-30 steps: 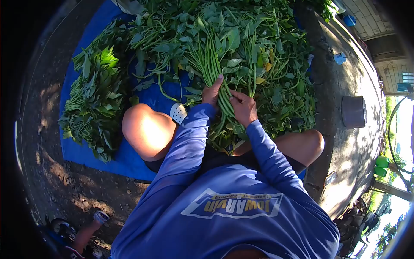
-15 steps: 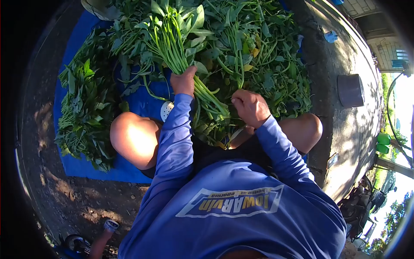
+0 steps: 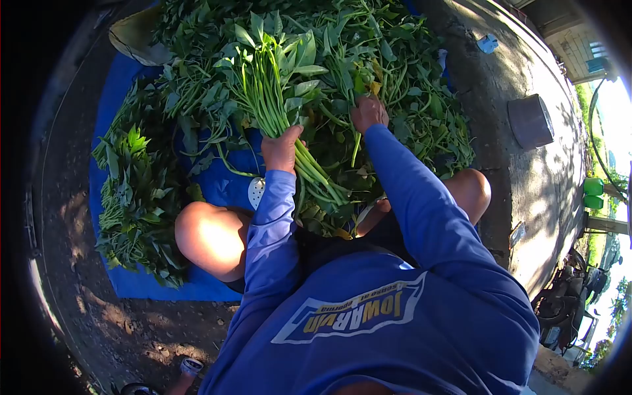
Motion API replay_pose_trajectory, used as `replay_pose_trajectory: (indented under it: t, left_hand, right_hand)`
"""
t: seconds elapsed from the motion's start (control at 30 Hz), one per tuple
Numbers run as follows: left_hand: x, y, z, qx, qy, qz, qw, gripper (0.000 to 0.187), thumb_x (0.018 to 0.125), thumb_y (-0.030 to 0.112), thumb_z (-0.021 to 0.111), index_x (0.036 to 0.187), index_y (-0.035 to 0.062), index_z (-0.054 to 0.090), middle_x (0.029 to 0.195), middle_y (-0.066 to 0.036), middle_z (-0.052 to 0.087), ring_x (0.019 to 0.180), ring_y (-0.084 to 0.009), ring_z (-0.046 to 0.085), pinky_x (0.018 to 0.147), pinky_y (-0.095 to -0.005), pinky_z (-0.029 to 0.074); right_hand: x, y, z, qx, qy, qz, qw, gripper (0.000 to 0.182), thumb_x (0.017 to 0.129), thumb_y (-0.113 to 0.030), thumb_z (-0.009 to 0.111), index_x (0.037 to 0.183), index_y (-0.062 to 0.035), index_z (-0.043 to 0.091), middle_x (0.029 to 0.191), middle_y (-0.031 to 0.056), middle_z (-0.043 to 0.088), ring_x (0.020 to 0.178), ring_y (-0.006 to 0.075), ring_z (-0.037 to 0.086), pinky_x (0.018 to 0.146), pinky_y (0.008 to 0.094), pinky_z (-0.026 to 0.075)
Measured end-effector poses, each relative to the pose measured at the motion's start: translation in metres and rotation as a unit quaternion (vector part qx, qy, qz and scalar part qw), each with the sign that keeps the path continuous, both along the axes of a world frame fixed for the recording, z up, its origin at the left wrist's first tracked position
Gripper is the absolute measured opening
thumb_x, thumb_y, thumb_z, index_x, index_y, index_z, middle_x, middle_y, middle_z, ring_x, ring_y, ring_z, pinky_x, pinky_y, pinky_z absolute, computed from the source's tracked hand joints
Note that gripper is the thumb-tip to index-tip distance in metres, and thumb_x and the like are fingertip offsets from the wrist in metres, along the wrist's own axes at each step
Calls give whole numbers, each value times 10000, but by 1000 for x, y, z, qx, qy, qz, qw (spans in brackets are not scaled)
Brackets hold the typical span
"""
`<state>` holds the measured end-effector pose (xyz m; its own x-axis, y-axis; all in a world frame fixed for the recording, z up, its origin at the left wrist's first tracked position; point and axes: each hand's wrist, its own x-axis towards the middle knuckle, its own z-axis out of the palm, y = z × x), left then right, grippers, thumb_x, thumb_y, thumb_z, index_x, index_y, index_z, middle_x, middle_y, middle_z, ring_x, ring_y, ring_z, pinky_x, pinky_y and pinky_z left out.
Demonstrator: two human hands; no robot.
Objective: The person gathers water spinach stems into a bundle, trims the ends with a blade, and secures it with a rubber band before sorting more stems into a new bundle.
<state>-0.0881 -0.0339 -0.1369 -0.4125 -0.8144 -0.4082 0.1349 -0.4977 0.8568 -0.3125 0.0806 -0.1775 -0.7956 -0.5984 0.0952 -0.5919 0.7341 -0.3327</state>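
My left hand is closed around a bundle of long green stems, its leafy tops pointing away from me and the cut ends lying over my lap. My right hand reaches forward into the loose heap of leafy greens and pinches a stem there. I sit with both knees apart on a blue tarp, and both arms are in blue sleeves.
A second pile of leafy greens lies at the left on the tarp. A dark round pot stands on the concrete at the right. Bare dirt lies at the left and behind. Green containers stand at the far right.
My right hand let go of the bundle and stretched forward into the heap. My left hand swung the bundle leftward and keeps hold of it.
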Motion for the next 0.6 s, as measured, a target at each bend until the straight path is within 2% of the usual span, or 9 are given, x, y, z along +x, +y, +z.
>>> replay_pose_trajectory:
  t: [0.03, 0.13, 0.23, 0.33, 0.43, 0.53, 0.6]
  left_hand:
    - [1, 0, -1, 0, -4, -4, 1000, 180, 820, 97, 798, 912, 23, 662, 699, -78, 642, 536, -202, 634, 491, -373, 564]
    - [3, -6, -5, -1, -15, -4, 1000, 176, 819, 103, 793, 907, 22, 663, 701, -79, 641, 537, -204, 637, 488, -373, 562]
    - [1, -9, -8, 27, -10, -15, 999, 285, 782, 47, 815, 1008, 0, 647, 819, -96, 695, 537, -207, 650, 463, -351, 550]
    - [-1, -6, -9, 9, 1, -10, 1000, 284, 774, 58, 825, 993, -1, 654, 823, -91, 691, 536, -206, 644, 477, -348, 552]
    - [2, -3, -5, 17, 8, -22, 1000, 290, 768, 60, 829, 991, 2, 653, 827, -87, 688, 544, -199, 639, 493, -345, 557]
    - [5, -2, -9, 8, 7, -25, 1000, 294, 761, 58, 832, 992, 3, 659, 831, -84, 687, 569, -196, 642, 500, -343, 557]
    - [5, -3, -11, 3, 5, -17, 1000, 289, 760, 57, 831, 988, 2, 661, 838, -83, 687, 587, -198, 648, 491, -340, 554]
  right_hand:
    - [-4, 0, 3, -3, 13, 12, 1000, 329, 876, -248, 636, 1139, -86, 750, 1218, 228, 664, 1072, 443, 661, 965, 531, 523]
    - [-20, 4, 28, 14, -94, 6, 995, 355, 878, -268, 642, 1168, -88, 737, 1242, 234, 661, 1092, 453, 658, 973, 531, 525]
    - [2, 13, 41, 80, 20, 62, 995, 363, 872, -278, 648, 1156, -77, 748, 1178, 242, 709, 1094, 447, 673, 975, 521, 532]
    - [22, 13, 31, 281, -129, 58, 949, 374, 868, -300, 664, 1138, -58, 759, 1137, 250, 731, 1077, 454, 684, 967, 520, 539]
    - [22, 24, 13, 179, -140, -25, 974, 371, 869, -319, 687, 1122, -61, 772, 1142, 247, 732, 1058, 442, 696, 950, 513, 549]
    - [16, 32, 3, 96, -132, -44, 986, 369, 870, -335, 721, 1119, -68, 776, 1144, 231, 742, 1056, 424, 705, 949, 507, 551]
    - [16, 44, 13, -3, -137, -58, 989, 360, 881, -319, 734, 1102, -37, 770, 1129, 209, 752, 1074, 407, 706, 940, 486, 554]
